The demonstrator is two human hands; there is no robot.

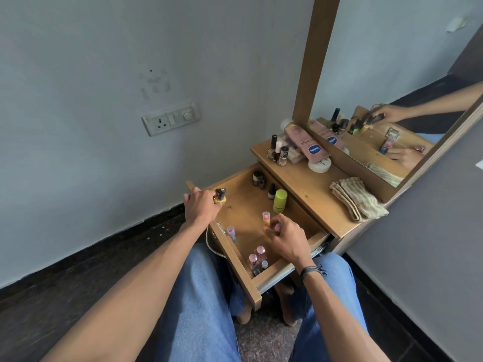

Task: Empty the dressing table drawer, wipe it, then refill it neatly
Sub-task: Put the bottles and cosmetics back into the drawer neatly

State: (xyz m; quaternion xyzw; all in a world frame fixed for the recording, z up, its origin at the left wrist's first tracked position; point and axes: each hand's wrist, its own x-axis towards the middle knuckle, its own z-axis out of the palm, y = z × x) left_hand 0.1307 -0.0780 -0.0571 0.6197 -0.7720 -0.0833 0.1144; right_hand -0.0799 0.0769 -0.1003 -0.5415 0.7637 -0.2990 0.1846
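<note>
Two hands work over the open drawer (244,209), each carrying one item. At the left, the left hand (202,206) pinches a black-capped nail polish bottle (220,196) in its fingertips over the drawer's far-left corner, upright, probably so it can be set down standing. Along the front wall stands a small clear-capped tube (231,232), and pink-capped bottles (257,256) cluster in the near corner. Mid-drawer, the right hand (286,239) curls its fingers round a pink-tipped tube (266,220), held upright just above the floor. Dark bottles (259,178) and a green roll-on (280,201) line the back wall. Further right, on the tabletop, sit more polish bottles (278,150), a lotion tube (305,145) and a folded cloth (358,198), handy for wiping. Whether items are going out or back in, I cannot tell.
</note>
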